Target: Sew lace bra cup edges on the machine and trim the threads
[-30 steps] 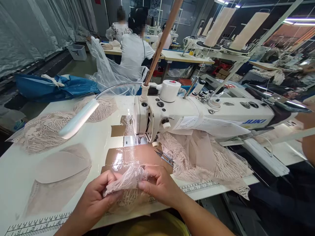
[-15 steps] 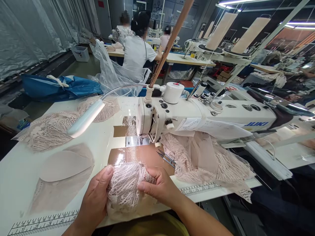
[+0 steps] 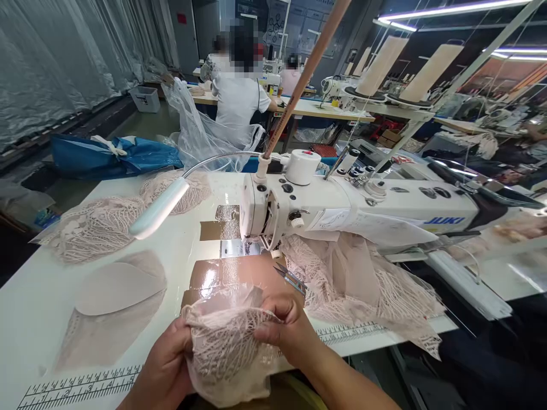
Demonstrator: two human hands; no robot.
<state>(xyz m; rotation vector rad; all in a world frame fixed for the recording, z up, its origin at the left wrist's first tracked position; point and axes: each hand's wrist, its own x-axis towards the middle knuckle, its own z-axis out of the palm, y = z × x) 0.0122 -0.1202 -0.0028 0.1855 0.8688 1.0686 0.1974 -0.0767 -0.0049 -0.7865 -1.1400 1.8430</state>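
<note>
Between my hands, over the table's front edge, is a pale pink lace fabric piece with a sheer layer. My left hand is closed on its left edge. My right hand pinches its upper right edge between thumb and fingers. Just beyond the fabric stands a white sewing machine, its needle area above a metal plate. Thread snips lie on the brown covering right of the needle, close to my right hand.
More lace pieces lie at the left, near a smooth oval pad on mesh. A lace heap sits under the machine arm. A lamp reaches over the table. A printed ruler runs along the front edge. A co-worker sits beyond.
The lace piece has been opened out and tilted, so its sheer layer and upper edge now show. Both hands still grip it; the right fingers have curled in. The view has shifted slightly.
</note>
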